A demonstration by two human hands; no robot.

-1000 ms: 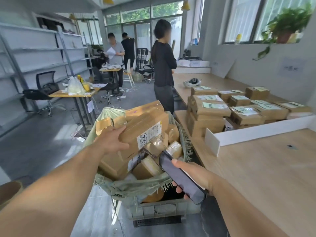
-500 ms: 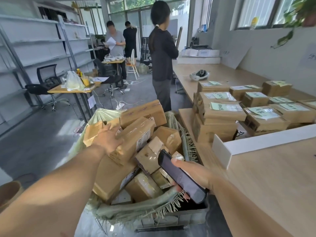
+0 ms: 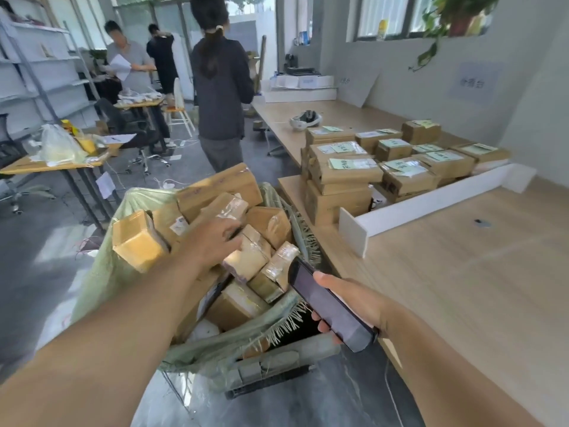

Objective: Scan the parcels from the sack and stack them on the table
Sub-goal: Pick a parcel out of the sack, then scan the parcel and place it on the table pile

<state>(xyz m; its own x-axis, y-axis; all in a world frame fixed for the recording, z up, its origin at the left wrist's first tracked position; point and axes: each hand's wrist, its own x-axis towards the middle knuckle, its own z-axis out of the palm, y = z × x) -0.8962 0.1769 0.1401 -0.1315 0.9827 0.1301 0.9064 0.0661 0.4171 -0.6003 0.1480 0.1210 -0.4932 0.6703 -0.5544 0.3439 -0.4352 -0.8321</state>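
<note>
A green woven sack stands open in a grey crate beside the wooden table, filled with several brown taped parcels. My left hand reaches into the pile, its fingers lying on top of a small taped parcel; I cannot see a closed grip. My right hand holds a black handheld scanner just right of the sack's rim, its front end towards the parcels. Labelled parcels are stacked in rows on the table behind a white board.
A person stands just beyond the sack with their back to me; two more stand further off near a desk. A white headset lies on the far table. A cluttered desk and office chairs are at the left.
My left hand let go of the large parcel it held and moved right onto a smaller one. The view shifted closer and lower over the sack. The scanner hand stayed put.
</note>
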